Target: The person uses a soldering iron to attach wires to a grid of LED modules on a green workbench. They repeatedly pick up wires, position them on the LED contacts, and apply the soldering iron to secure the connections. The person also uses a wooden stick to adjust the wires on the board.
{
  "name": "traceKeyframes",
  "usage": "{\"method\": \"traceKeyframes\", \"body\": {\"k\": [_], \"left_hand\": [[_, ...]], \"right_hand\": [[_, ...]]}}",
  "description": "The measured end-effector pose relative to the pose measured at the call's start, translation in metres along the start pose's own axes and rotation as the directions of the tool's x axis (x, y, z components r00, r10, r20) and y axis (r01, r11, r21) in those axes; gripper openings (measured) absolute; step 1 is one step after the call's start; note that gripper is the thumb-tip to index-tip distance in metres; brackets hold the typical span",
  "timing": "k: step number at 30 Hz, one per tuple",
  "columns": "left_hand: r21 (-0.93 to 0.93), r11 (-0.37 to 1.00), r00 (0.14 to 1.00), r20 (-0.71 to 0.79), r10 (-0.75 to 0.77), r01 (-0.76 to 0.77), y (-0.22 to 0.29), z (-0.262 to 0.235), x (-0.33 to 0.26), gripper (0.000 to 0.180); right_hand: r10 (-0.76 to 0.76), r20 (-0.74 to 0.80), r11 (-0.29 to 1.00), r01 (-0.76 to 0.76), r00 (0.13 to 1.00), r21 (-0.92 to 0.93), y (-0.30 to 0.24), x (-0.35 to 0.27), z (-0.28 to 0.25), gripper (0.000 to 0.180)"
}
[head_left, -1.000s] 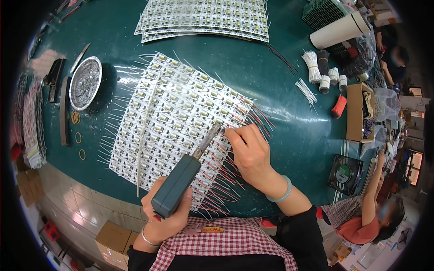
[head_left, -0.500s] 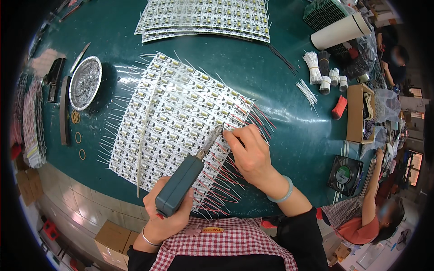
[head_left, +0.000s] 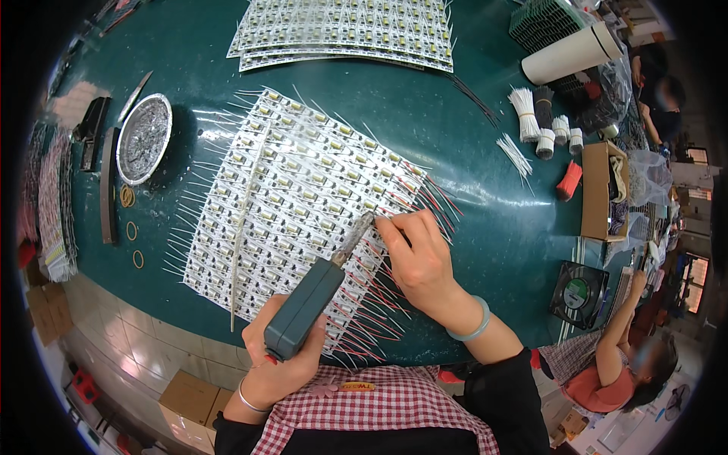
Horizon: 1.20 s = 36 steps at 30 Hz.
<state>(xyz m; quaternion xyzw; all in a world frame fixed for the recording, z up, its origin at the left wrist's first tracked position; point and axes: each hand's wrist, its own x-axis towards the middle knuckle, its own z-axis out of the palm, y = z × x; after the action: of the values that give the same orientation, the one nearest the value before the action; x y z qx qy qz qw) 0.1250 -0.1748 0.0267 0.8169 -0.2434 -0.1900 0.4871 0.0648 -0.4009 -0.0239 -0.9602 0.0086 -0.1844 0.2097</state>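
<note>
My left hand (head_left: 285,345) is wrapped round the dark green body of a soldering gun (head_left: 305,307). The gun's metal tip meets a white circuit-board panel (head_left: 292,205) near its right side. The panel lies slanted on the table and carries rows of small yellowish parts. Beside the tip, my right hand (head_left: 419,258) is closed in a pinch just over the panel; whatever is between its fingertips is too small to make out. Red and white wires (head_left: 371,322) stick out along the panel's right edge, some under my right hand. White wires fringe the left edge.
More panels (head_left: 341,34) are stacked at the far side of the green table (head_left: 485,258). At left stands a white-rimmed bowl (head_left: 121,144) of grey scraps. Wire bundles (head_left: 523,110), an open carton (head_left: 595,189) and a black fan (head_left: 578,294) sit right. A co-worker (head_left: 607,379) is at lower right.
My hands and the soldering gun stay almost still, the tip at the same spot. The co-worker's arm at the right has shifted slightly.
</note>
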Motion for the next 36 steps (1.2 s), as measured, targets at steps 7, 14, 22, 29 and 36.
{"method": "traceKeyframes", "body": {"k": [7,14,22,29,36], "left_hand": [[-0.007,1.000,1.000,-0.006,-0.007,0.007,-0.0017,0.0020,-0.0005,0.016],[-0.004,0.999,0.999,0.033,-0.040,0.040,-0.0031,-0.0025,-0.0047,0.015],[-0.028,0.999,1.000,-0.011,-0.024,0.024,-0.0026,-0.0019,-0.0042,0.020],[-0.046,0.999,1.000,-0.026,-0.008,0.006,-0.0028,-0.0013,-0.0039,0.021],[-0.049,0.998,0.997,-0.063,0.040,-0.043,-0.0008,-0.0030,0.0008,0.021]], "right_hand": [[0.012,-0.005,1.000,-0.012,1.000,-0.016,0.0003,-0.0015,0.0019,0.038],[0.021,-0.029,1.000,-0.021,0.999,-0.013,0.0000,-0.0022,0.0022,0.039],[0.025,-0.067,0.999,-0.022,0.997,0.046,0.0007,-0.0053,0.0010,0.044],[0.027,-0.010,0.998,-0.026,1.000,0.052,0.0015,-0.0053,0.0024,0.049],[0.079,-0.010,0.995,-0.078,0.997,0.068,0.0008,-0.0039,0.0028,0.046]]}}
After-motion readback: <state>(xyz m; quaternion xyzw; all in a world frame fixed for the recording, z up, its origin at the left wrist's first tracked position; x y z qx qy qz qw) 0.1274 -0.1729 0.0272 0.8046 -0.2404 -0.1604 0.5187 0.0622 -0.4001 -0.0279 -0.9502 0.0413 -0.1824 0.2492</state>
